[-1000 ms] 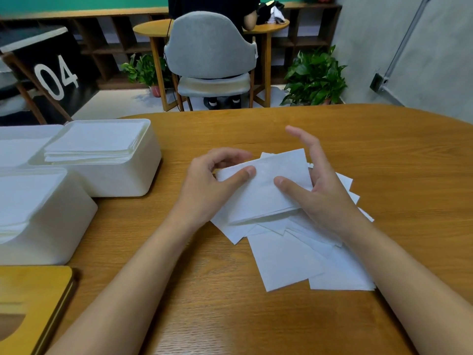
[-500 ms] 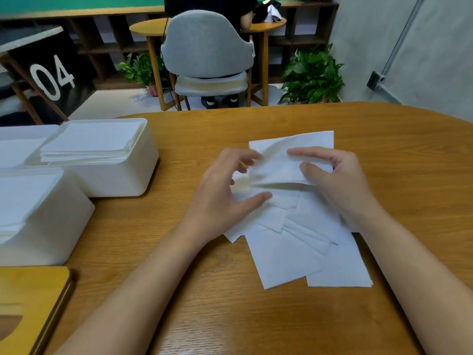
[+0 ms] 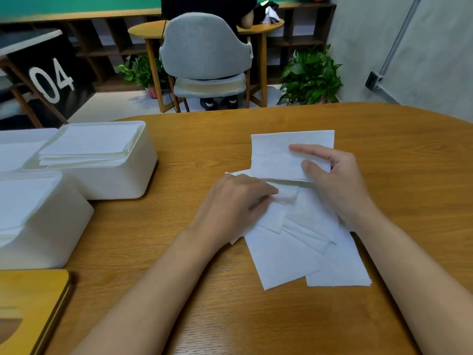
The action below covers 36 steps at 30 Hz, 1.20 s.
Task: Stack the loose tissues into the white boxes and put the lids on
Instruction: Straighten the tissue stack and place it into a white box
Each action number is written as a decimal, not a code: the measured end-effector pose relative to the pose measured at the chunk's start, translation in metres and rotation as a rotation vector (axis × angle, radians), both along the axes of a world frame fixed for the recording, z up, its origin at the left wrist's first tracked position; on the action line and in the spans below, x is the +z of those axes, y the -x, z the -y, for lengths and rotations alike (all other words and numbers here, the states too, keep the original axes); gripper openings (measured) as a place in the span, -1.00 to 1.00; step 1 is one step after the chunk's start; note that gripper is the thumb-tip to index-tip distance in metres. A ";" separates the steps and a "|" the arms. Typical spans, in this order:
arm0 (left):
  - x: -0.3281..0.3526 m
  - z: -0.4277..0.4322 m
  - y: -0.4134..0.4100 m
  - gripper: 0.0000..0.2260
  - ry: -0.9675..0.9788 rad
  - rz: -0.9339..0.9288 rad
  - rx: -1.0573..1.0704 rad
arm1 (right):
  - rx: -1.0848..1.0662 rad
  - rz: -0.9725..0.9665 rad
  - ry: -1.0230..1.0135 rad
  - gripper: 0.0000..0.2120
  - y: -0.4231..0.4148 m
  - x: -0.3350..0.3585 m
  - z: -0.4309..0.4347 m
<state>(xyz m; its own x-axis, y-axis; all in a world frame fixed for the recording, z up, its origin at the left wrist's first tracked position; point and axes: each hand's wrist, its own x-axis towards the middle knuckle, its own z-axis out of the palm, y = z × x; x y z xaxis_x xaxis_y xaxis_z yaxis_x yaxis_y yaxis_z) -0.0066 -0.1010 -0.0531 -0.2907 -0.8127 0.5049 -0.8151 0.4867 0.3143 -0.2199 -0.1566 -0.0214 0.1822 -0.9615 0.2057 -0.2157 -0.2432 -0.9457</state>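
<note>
- Head view, far left: wooden lid [image 3: 30, 303] lies flat at the near edge of the table [image 3: 409, 175]; beyond it I log the near white box [image 3: 51, 226] and the far white box [image 3: 115, 180], both lidless, tissues stacked inside
- Left hand [image 3: 238, 206] lies knuckles-up on the loose tissues [image 3: 294, 257]; fingertips on a rumpled sheet; pinching or only pressing, I cannot tell
- Loose tissues lie fanned and overlapping on the table, between my two forearms
- Right hand [image 3: 337, 180] pinches a single tissue [image 3: 276, 155] between thumb and forefinger, at the far edge of the pile; hands close, not touching
</note>
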 end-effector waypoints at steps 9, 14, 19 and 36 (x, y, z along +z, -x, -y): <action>0.017 -0.006 -0.007 -0.84 0.127 -0.305 0.001 | 0.190 -0.124 0.165 -0.65 0.000 0.003 -0.007; 0.027 -0.011 -0.009 -0.80 0.056 -0.471 0.011 | 0.250 -0.047 0.126 -0.56 -0.006 0.003 -0.013; 0.031 -0.014 -0.005 -0.62 -0.110 -0.614 -0.041 | 0.128 0.036 0.151 -0.90 -0.011 0.000 -0.013; 0.062 -0.023 -0.021 -0.63 -0.248 -0.728 -0.077 | 0.316 0.112 -0.100 -0.74 -0.010 0.017 -0.025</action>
<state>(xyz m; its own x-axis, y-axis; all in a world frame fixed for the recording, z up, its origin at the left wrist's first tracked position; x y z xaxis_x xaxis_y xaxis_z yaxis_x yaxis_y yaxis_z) 0.0147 -0.0782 0.0090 -0.0150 -0.9179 0.3964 -0.3279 0.3791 0.8653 -0.2100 -0.1311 -0.0049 0.4555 -0.8777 0.1488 -0.0381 -0.1862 -0.9818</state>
